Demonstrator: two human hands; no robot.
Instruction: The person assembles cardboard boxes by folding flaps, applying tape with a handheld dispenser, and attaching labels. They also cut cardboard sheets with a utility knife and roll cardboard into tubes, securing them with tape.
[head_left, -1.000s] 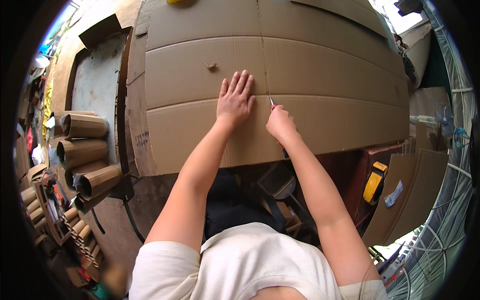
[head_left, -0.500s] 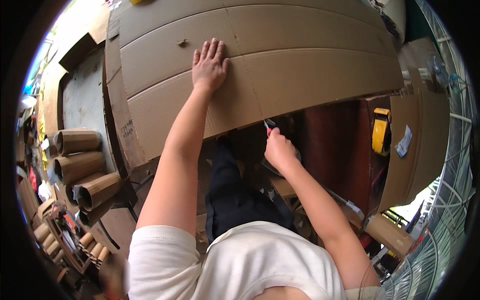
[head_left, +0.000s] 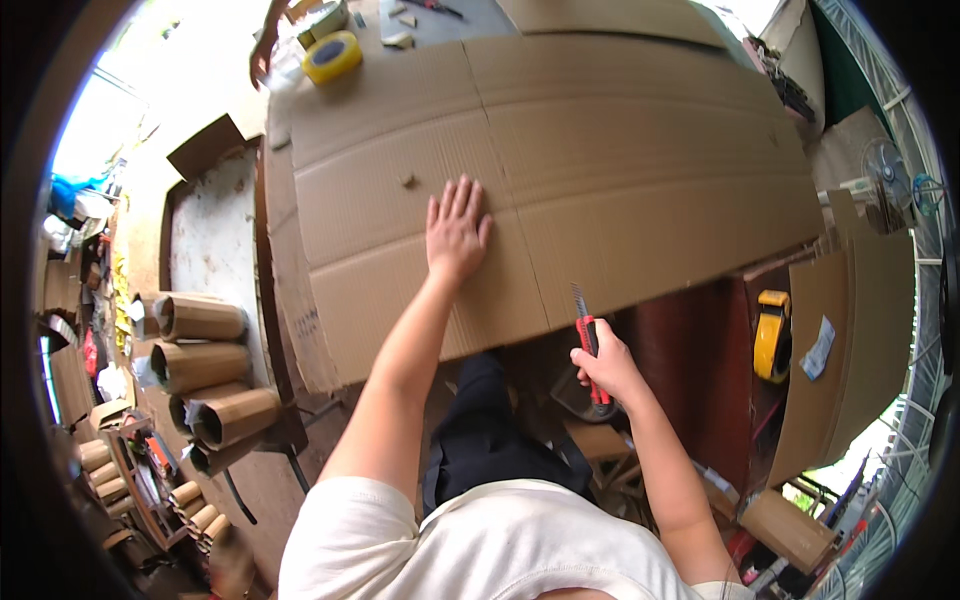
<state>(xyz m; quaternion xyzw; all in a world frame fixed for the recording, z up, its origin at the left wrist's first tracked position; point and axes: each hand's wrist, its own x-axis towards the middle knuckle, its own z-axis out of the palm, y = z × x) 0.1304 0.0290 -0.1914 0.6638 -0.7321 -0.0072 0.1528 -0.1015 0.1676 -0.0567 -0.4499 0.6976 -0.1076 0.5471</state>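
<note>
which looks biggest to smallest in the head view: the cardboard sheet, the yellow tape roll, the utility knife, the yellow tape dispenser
1. cardboard sheet, by far the largest
2. yellow tape dispenser
3. utility knife in the right hand and yellow tape roll: they look alike in size, and the roll lies farther away, so no ranking between them

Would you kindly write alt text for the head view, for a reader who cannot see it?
A person's left hand presses flat on a large cardboard sheet, while the right hand holds a red utility knife at its near edge. Cardboard tubes lie at left; a yellow tape roll sits beyond.
</note>
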